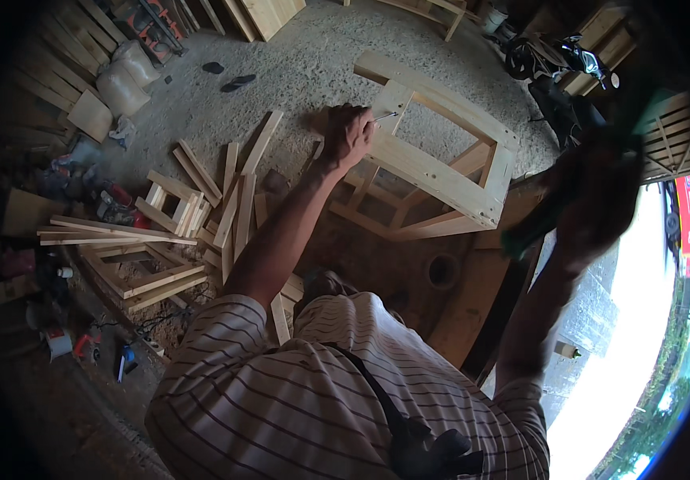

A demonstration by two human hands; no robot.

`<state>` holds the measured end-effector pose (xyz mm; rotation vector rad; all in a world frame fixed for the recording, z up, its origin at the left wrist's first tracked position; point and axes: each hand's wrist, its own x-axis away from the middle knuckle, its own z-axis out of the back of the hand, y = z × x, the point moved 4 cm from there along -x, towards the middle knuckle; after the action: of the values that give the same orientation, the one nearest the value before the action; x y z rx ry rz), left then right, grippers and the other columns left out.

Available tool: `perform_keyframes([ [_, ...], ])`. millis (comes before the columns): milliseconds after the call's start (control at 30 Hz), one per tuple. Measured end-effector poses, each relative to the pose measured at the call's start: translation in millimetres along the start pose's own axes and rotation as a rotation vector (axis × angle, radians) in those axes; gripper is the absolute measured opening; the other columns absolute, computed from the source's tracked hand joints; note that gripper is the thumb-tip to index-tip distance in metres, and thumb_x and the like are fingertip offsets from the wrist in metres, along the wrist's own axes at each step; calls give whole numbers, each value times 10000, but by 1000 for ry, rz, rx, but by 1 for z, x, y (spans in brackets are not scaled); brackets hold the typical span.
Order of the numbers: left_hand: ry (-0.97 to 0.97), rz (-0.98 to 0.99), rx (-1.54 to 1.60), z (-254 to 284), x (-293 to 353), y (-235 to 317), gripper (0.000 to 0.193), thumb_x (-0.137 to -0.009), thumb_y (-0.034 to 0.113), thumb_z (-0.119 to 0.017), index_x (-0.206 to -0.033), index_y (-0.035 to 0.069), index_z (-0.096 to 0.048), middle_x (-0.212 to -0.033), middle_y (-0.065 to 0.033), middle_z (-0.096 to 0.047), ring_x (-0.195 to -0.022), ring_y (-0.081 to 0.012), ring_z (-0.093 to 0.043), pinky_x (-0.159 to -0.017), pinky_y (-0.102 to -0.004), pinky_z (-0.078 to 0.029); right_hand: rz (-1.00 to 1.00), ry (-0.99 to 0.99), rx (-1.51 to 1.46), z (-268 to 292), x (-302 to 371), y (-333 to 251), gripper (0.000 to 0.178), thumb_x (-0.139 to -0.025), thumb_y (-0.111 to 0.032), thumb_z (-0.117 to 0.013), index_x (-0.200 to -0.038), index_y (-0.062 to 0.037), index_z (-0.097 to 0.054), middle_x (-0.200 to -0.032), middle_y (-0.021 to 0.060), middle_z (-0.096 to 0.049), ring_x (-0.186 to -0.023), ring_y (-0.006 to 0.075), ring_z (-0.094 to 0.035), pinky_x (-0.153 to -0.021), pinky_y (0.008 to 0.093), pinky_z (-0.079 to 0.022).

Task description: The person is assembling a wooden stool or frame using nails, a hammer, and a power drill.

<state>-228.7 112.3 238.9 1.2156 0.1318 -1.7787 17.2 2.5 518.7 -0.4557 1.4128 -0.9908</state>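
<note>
My left hand (349, 138) is closed at the near-left end of a pale wooden frame (433, 178). A thin metal pin (387, 116), like a nail or screw, sticks out from its fingers over the wood. The frame has an open rectangular top, crosspieces and legs below. Raised at the right, my right hand (601, 196) is dark and smeared by motion. It grips a long dark green tool (527, 232), whose kind I cannot make out. The tool is apart from the frame.
Loose wooden strips (241, 208) and small frames (161, 280) lie to the left. Blue-handled (126, 358) and red tools lie at lower left. Sandals (237, 83) are on the rough floor (297, 72). A motorbike (565, 64) stands far right, with a bright opening (609, 336) nearer.
</note>
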Motion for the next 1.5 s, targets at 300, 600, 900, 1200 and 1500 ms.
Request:
perform_keyframes([
  [300,-100,121,94,3,-6,0,92,-848,53,-645,-796,41,-571,-730,-159,-592,-726,-366,-590,-683,-463,-451,-42,-835,764,-89,56,140,490,-1013,-136,-485,-1494,-74,-410,-837,175,-636,-691,298,-656,-640,425,-527],
  [600,-53,280,96,-10,-9,-14,132,-866,108,-680,-773,53,-603,-730,-179,-651,-677,-378,-648,-603,-471,-491,-309,-338,265,-22,41,112,489,-1039,-126,-491,-1518,-89,-403,-644,9,-535,-481,59,-508,-418,259,-408],
  [900,-58,184,-40,-27,-16,-16,120,-836,74,-651,-786,69,-542,-621,-100,-599,-586,-335,-635,-559,-429,-485,-476,-281,179,-11,51,101,485,-1040,-124,-498,-1509,-51,-400,-703,6,-558,-485,55,-505,-416,235,-402],
  [1200,-103,181,81,-29,-10,-19,103,-851,58,-645,-861,71,-544,-737,-137,-604,-702,-370,-627,-605,-444,-490,167,33,-64,1,-30,3,270,-1044,-187,-521,-1222,15,-493,-717,77,-601,-518,118,-546,-448,257,-445],
  [1500,-162,259,22,-35,-11,-23,122,-860,172,-673,-823,71,-614,-776,-155,-650,-752,-348,-661,-661,-472,-518,-266,-791,854,-95,58,156,547,-976,-102,-533,-1508,-121,-405,-881,252,-677,-756,393,-678,-621,490,-488],
])
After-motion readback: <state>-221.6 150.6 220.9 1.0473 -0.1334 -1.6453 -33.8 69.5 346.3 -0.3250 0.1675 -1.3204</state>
